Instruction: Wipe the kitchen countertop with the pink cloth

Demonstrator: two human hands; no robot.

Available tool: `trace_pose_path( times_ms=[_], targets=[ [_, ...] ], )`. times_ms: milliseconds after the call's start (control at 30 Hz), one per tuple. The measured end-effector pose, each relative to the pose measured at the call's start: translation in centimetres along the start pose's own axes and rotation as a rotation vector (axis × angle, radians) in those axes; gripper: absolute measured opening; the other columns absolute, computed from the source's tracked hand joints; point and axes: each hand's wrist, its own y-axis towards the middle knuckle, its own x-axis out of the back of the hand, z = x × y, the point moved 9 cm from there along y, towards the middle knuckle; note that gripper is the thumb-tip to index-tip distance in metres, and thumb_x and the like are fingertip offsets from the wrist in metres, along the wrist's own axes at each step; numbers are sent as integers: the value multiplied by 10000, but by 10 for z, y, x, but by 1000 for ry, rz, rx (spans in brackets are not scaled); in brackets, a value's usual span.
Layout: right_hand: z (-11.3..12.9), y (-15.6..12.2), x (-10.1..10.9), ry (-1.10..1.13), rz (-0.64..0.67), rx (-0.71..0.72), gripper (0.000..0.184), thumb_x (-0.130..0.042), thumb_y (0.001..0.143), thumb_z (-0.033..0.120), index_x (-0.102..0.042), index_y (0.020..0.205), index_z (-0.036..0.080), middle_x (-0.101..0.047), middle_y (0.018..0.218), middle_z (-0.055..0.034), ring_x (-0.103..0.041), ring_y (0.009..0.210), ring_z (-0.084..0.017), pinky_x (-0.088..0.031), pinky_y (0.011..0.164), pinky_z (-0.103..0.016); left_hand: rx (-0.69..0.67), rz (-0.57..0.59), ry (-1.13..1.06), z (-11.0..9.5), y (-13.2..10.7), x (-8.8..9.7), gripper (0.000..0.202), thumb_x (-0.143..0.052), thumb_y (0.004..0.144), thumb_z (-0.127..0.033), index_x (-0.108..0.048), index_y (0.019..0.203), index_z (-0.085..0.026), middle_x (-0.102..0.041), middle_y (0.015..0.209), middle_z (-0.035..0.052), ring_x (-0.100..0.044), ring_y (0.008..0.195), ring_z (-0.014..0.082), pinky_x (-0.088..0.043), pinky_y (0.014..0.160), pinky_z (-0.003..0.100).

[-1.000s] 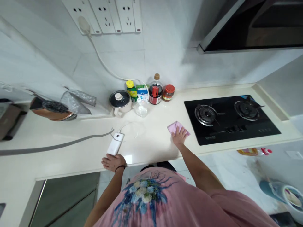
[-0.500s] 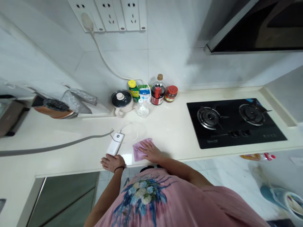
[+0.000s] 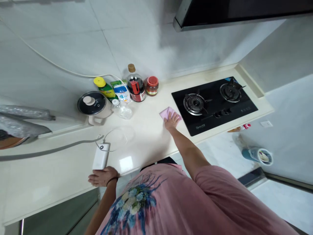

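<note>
My right hand (image 3: 172,120) lies flat on a pink cloth (image 3: 165,113), fingers spread. The cloth rests on the pale countertop (image 3: 144,137), close to the left edge of the black gas hob (image 3: 212,112). At the front edge of the counter, my left hand (image 3: 102,176) rests palm down with its fingers stretched out. Just beyond that hand is a white power bank (image 3: 100,157), with a thin white cable (image 3: 105,134) plugged into its far end.
Along the wall stand a small lidded electric pot (image 3: 97,109), a yellow-capped container (image 3: 105,88), a blue-white packet (image 3: 121,92), a clear plastic bottle (image 3: 124,111), a dark sauce bottle (image 3: 137,86) and a red-lidded jar (image 3: 152,86). A range hood (image 3: 239,14) overhangs the hob.
My right hand has slid the cloth away from the front edge, rightward and back toward the hob. My left hand stays by the power bank. The view has turned to the right.
</note>
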Motion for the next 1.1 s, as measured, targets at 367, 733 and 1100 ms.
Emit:
trace_pose_path(
  times_ms=[367, 733, 1100],
  targets=[
    [173, -216, -99, 13, 187, 1057, 747, -541, 1071, 498, -276, 1735, 282, -100, 1834, -69, -33, 1692, -328, -1, 1366, -575, 10, -8, 10, -1, 0, 3, 693, -430, 962, -372, -419, 1597, -97, -375, 1680, 298, -327, 1588, 467, -304, 1261, 677],
    [-74, -127, -57, -123, 49, 464, 701, -395, 1067, 470, -340, 1718, 216, -174, 1821, -117, -97, 1677, -383, -110, 1324, -650, 17, 11, -6, -4, -1, 5, 720, -479, 941, -317, -398, 1616, -80, -372, 1670, 316, -308, 1591, 462, -302, 1247, 692],
    [-31, -19, -40, 10, -86, 23, 813, -224, 1073, 529, -27, 1756, 136, 31, 1825, -209, -6, 1658, -461, -33, 1277, -763, 36, 22, -55, -5, -1, 6, 674, -445, 979, -325, -429, 1594, -51, -363, 1681, 301, -278, 1608, 436, -258, 1292, 628]
  ],
)
